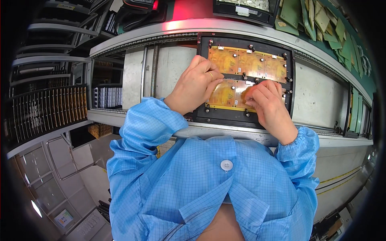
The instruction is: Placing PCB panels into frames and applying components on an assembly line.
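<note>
Amber-orange flexible circuit sheets lie in a black fixture tray [203, 114] that sits on the grey conveyor worktop [321, 100] just above the middle of the frame. The upper sheet [249, 62] is a long strip whose long axis runs left to right across the tray, dipping slightly toward the right with the bend of the lens; small round metal pins stand along its edges. The lower sheet [225, 94] lies just beneath it, also lengthwise left to right, and both hands rest on it. The left hand [195, 86], wearing a ring, comes in from the lower left; its fingers are curled down and pressed onto the left part of the lower sheet, fingertips at the seam between the two sheets. The right hand [269, 104] comes in from the lower right with its fingers bunched together, pinching at the right end of the lower sheet near the tray's centre; what exactly sits between those fingertips is too small to tell. Light blue checked sleeves and a smock with a white button [226, 164] fill the lower half of the frame. A rack of upright boards [48, 110] stands at the left edge, and loose green boards [321, 20] are piled in the upper right corner.
</note>
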`<control>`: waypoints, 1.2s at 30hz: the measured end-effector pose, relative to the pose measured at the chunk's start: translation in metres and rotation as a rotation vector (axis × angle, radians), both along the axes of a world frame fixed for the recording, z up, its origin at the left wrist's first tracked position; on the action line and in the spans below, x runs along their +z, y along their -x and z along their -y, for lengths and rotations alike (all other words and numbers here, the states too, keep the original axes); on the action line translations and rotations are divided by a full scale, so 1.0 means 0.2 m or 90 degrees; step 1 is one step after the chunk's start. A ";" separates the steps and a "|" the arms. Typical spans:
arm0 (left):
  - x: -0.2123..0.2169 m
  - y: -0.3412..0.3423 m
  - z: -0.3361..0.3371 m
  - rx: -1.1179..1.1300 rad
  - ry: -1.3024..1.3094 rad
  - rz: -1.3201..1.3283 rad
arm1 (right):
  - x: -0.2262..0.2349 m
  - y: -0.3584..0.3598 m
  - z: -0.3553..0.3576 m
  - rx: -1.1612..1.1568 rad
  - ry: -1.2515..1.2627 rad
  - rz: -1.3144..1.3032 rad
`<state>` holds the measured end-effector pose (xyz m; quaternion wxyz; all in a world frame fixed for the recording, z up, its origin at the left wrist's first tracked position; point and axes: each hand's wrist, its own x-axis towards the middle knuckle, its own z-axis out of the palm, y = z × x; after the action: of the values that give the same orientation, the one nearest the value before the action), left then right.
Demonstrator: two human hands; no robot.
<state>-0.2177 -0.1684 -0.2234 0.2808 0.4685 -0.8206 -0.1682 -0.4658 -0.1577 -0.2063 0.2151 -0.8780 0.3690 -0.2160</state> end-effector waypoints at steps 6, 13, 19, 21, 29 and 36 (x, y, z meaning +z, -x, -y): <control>-0.01 0.01 -0.01 0.005 0.022 0.010 | 0.02 0.03 -0.02 -0.036 0.004 0.011; 0.00 0.02 -0.02 -0.010 0.041 0.015 | 0.03 0.08 -0.02 -0.070 0.019 0.017; -0.03 0.02 -0.02 -0.015 0.052 0.021 | 0.01 0.10 -0.03 -0.088 0.020 0.021; -0.03 0.02 -0.02 -0.016 0.055 0.015 | 0.02 0.12 -0.04 -0.093 0.024 0.023; -0.05 0.02 -0.02 -0.045 0.069 0.066 | 0.01 0.15 -0.05 -0.110 0.015 0.027; 0.03 0.04 -0.10 -0.053 0.075 0.153 | 0.08 0.22 -0.04 -0.137 0.021 0.033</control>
<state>-0.2266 -0.1490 -0.2174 0.2003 0.4339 -0.8753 -0.0738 -0.5090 -0.1498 -0.1893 0.1858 -0.8306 0.4523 -0.2665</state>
